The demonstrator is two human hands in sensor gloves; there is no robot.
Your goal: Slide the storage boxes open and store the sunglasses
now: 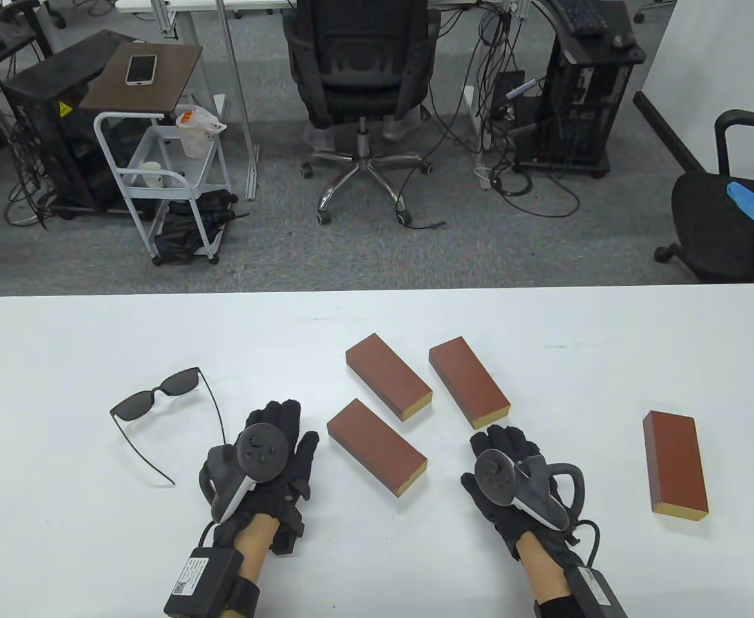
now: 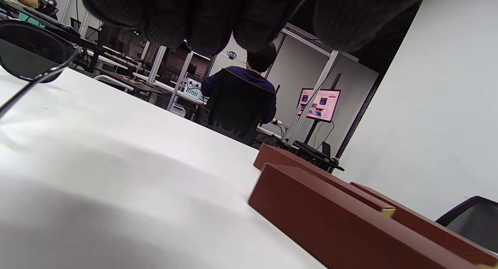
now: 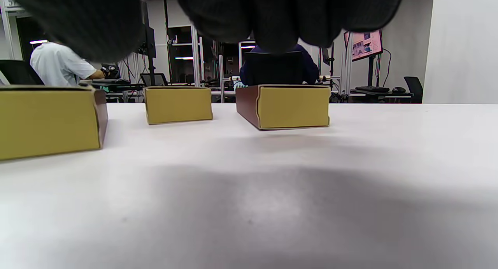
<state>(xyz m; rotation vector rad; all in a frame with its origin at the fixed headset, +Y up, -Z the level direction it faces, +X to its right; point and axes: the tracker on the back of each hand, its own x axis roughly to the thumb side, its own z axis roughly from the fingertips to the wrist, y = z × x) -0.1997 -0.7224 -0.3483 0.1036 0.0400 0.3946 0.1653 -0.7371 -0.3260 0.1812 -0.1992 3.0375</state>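
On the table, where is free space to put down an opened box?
Bare patches: the far strip beyond the three clustered boxes, and between the right hand and the lone box. Crowded: between the sunglasses, left hand and cluster.

On the worktop [image 1: 61,335]: four brown storage boxes with yellow ends, three clustered at the middle [image 1: 388,376] [image 1: 469,382] [image 1: 377,447] and one well apart at the right [image 1: 675,463]; one pair of dark sunglasses [image 1: 158,399]; two gloved hands, left [image 1: 267,457] and right [image 1: 505,476], one tracker on each. Beyond the worktop: two office chairs [image 1: 360,71] [image 1: 727,212], one white cart [image 1: 164,174], one phone [image 1: 141,69].
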